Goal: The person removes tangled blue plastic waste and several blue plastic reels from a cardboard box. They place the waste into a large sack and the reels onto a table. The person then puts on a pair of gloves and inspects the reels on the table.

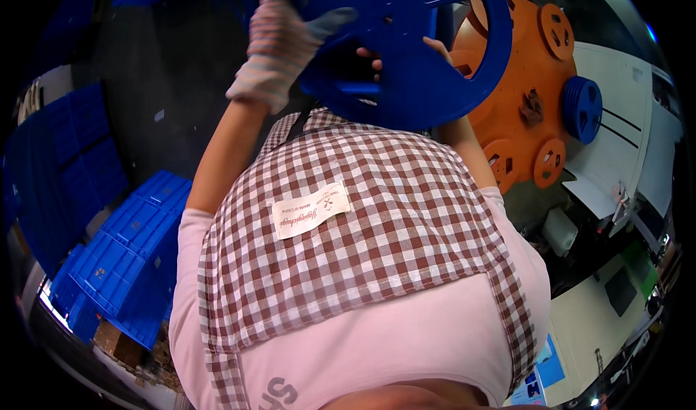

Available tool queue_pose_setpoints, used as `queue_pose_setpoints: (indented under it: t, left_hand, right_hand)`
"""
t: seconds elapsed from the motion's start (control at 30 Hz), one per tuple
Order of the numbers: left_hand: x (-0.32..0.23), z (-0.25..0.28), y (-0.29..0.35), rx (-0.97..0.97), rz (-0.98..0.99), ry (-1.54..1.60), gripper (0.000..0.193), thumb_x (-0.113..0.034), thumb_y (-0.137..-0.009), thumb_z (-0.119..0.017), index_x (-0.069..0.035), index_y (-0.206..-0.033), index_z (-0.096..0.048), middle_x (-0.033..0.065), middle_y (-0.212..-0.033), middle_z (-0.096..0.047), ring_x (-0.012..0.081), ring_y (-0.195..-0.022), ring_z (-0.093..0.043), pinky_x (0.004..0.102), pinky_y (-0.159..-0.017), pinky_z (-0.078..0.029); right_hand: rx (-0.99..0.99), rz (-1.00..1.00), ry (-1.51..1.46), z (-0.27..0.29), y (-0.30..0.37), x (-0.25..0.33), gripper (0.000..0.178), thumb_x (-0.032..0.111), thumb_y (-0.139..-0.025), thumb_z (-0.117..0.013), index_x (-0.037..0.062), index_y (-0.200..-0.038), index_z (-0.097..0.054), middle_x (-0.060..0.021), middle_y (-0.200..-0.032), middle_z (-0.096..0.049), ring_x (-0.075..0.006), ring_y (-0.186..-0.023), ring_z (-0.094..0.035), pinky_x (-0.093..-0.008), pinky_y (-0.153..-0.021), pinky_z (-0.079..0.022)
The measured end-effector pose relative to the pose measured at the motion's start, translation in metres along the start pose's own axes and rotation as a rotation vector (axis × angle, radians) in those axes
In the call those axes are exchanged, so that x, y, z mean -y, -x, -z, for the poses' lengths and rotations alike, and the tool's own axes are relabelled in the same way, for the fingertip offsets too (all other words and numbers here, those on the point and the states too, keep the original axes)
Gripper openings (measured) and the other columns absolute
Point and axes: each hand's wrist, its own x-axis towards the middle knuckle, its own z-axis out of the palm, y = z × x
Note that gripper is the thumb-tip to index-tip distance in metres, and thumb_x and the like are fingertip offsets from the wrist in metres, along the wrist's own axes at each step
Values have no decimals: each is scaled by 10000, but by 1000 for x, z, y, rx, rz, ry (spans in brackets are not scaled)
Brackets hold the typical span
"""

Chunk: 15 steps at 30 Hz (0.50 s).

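Note:
A large blue plastic reel [406, 94] with wide cutouts is held up in front of my chest, tilted and partly cut off by the upper edge. My right hand [440, 50], bare, is mostly hidden behind it. Its fingers show through the openings on both sides of a solid web, closed around that part. At the reel's left side is my left hand [279, 44], in a striped knit glove with grey fingertips. Its fingers are spread, and the thumb stretches across in front of the blue face. The glove is slightly blurred.
To the right stands an orange round fixture [522, 109] carrying small orange discs and a stack of blue discs [582, 110]. Blue plastic crates [134, 247] lie at the left. A pale table [598, 330] is at the lower right, near a whitish jug [560, 231].

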Motion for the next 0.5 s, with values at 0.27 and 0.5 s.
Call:
queue_pose_setpoints:
  t: [0.27,0.5]
  left_hand:
    - [-65,-20,-39,280,358,-105,793,-490,-600,-809,65,-1023,-432,245,-863,-611,382,-825,-630,402,-699,-504]
    - [18,-38,-45,558,1253,1766,949,-642,-811,-497,47,-1400,-216,241,-1362,-348,258,-1253,-339,252,-1078,-190]
  right_hand:
    - [-147,-27,332,-21,-18,-13,614,395,-881,-459,-50,-1300,-407,-293,-1203,-516,-304,-1038,-602,-379,-806,-549]
    - [23,-49,181,-7,-16,-17,629,377,-898,-400,-52,-1352,-324,-321,-1243,-467,-331,-1057,-590,-391,-806,-550]
